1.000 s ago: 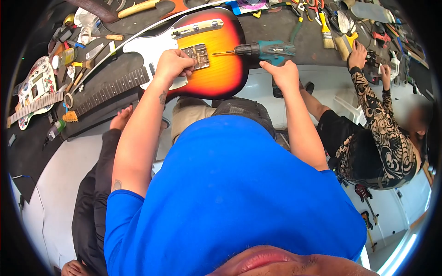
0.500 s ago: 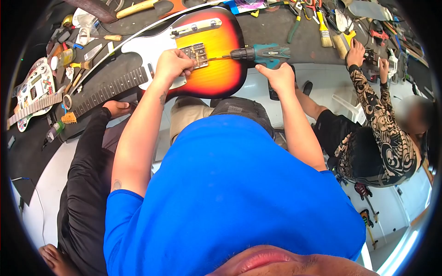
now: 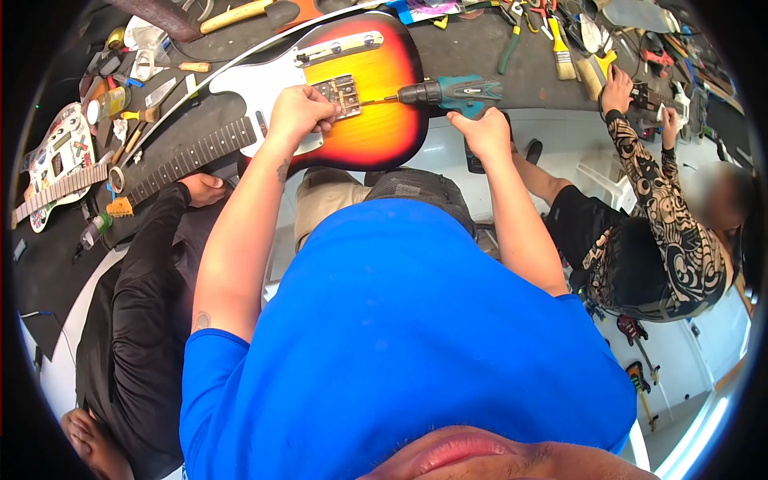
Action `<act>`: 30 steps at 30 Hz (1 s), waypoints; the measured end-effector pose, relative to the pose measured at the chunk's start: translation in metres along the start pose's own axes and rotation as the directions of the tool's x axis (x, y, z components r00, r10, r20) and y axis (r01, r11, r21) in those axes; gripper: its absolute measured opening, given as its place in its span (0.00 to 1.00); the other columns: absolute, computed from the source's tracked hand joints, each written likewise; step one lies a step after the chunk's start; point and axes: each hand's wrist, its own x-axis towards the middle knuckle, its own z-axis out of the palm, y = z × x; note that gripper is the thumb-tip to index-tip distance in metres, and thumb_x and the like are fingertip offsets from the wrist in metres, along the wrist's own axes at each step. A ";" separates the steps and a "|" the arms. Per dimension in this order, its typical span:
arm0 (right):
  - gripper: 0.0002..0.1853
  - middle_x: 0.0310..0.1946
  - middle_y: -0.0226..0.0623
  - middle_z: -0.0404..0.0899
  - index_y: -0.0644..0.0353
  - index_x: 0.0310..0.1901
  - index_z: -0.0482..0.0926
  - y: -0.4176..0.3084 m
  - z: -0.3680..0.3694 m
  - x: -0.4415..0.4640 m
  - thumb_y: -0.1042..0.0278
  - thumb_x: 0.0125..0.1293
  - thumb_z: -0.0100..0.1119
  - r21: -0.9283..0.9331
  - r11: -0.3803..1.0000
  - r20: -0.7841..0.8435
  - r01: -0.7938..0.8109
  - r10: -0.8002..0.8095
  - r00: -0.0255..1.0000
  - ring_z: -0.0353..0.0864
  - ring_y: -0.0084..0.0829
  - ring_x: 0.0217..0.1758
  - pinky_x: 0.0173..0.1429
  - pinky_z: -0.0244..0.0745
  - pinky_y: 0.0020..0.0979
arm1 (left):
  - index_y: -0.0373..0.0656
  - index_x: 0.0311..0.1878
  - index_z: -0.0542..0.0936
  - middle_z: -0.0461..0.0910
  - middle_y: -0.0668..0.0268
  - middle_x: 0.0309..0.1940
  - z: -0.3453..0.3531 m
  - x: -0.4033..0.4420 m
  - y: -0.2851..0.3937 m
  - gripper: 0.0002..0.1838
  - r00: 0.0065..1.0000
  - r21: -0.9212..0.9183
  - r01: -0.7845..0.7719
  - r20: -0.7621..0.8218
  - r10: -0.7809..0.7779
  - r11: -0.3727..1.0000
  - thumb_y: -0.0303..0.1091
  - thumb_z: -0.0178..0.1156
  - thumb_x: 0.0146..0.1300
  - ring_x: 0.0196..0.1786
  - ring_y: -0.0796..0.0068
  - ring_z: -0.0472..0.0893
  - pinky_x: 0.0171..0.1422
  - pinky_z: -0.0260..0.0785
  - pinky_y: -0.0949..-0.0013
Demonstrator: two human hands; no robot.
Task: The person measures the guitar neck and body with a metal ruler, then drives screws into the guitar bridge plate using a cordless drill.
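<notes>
A sunburst electric guitar (image 3: 384, 132) with a white pickguard (image 3: 244, 80) lies on the dark bench, its neck pointing lower left. My left hand (image 3: 300, 114) rests at the metal bridge (image 3: 346, 94), fingers pinched together; what they hold, if anything, is hidden. In my right hand (image 3: 484, 132) is a teal and black power drill (image 3: 460, 92), gripped by its handle. The drill's long bit (image 3: 380, 101) points left, its tip at the right edge of the bridge.
A second guitar (image 3: 60, 160) covered in stickers lies at the far left. Brushes (image 3: 562, 60), pliers (image 3: 510, 44) and other tools crowd the bench's back. One person in black sleeves (image 3: 148, 280) is at left; another in patterned sleeves (image 3: 660, 200) works at right.
My right hand has brought the drill left, so its bit now reaches the bridge. My left hand stays put. The person at left has moved a hand up near the guitar neck.
</notes>
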 end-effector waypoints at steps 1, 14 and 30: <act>0.35 0.33 0.52 0.87 0.73 0.37 0.80 0.000 0.000 0.001 0.42 0.52 0.83 0.008 1.000 0.004 -0.001 0.001 1.000 0.89 0.44 0.38 0.46 0.81 0.44 | 0.35 0.31 0.85 0.87 0.64 0.25 0.000 0.000 0.000 0.09 1.000 0.001 -0.003 -0.003 0.003 1.000 0.28 0.77 0.60 0.24 0.82 0.84 0.28 0.74 0.76; 0.34 0.33 0.53 0.87 0.73 0.37 0.81 -0.003 -0.004 0.000 0.43 0.52 0.83 -0.010 1.000 0.017 0.012 -0.012 1.000 0.89 0.45 0.38 0.46 0.81 0.44 | 0.36 0.32 0.85 0.88 0.64 0.26 0.001 -0.001 0.000 0.09 1.000 0.010 -0.010 -0.004 0.010 1.000 0.30 0.77 0.61 0.25 0.82 0.84 0.29 0.75 0.77; 0.35 0.33 0.53 0.87 0.73 0.38 0.81 -0.003 -0.005 0.001 0.42 0.51 0.83 -0.011 1.000 0.011 0.001 0.000 1.000 0.89 0.45 0.39 0.46 0.82 0.44 | 0.36 0.32 0.85 0.88 0.63 0.26 0.002 -0.001 0.000 0.10 1.000 0.010 -0.002 -0.021 0.002 1.000 0.30 0.76 0.62 0.24 0.81 0.84 0.28 0.75 0.76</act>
